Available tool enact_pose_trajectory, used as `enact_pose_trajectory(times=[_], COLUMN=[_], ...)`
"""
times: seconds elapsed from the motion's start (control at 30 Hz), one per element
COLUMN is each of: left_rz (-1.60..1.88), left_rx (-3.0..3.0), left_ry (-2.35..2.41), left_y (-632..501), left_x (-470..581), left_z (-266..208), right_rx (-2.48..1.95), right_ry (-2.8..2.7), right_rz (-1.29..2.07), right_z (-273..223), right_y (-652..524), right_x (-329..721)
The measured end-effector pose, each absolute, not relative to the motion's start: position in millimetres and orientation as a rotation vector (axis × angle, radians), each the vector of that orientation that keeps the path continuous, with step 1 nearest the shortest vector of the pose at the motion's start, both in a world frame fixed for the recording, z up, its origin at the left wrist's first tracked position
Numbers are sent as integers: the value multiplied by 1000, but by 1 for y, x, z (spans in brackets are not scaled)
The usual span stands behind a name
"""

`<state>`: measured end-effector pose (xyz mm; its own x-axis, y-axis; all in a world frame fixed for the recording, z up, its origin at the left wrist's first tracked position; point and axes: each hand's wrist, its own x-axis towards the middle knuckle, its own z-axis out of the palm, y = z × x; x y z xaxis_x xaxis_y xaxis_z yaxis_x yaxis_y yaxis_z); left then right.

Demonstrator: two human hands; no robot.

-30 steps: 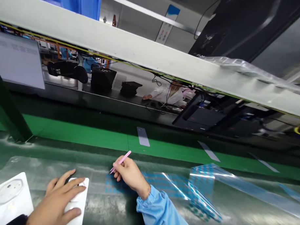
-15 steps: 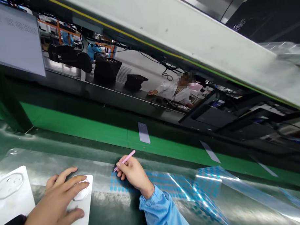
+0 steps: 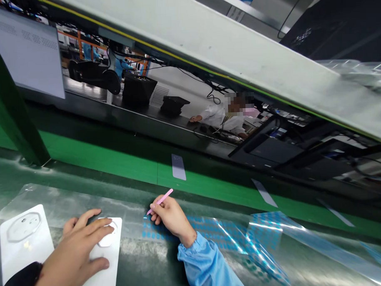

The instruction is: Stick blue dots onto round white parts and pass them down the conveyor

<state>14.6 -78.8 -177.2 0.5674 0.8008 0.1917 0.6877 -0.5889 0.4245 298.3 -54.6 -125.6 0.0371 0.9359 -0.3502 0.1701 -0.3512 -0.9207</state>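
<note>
Head cam: left hand (image 3: 77, 251) is lying flat, fingers spread, on white plastic plate (image 3: 102, 263). Right hand (image 3: 169, 214) is pinching pink tweezers (image 3: 159, 201), tips pointing down-left to blue dot sticker sheet (image 3: 212, 236) just under it; right hand is nearer.

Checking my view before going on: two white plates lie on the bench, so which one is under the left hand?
The right-hand white plate; the left hand lies flat on it. The other plate lies untouched, further left.
</note>
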Motion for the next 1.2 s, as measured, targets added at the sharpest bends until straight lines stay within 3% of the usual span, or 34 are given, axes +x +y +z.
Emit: enact_pose_trajectory(times=[0.33, 0.57, 1.2], left_rz=[264, 113, 132], left_rx=[2348, 2251, 2357], left_ry=[1279, 1293, 1205], left_y=[-77, -79, -76], left_x=[27, 33, 33], left_z=[-138, -125, -127], right_rx=[-1474, -1471, -1627], right_ry=[-1019, -1174, -1135], right_rz=[1400, 1568, 1591], right_z=[-113, -109, -122], right_y=[-61, -74, -62], right_x=[298, 234, 215])
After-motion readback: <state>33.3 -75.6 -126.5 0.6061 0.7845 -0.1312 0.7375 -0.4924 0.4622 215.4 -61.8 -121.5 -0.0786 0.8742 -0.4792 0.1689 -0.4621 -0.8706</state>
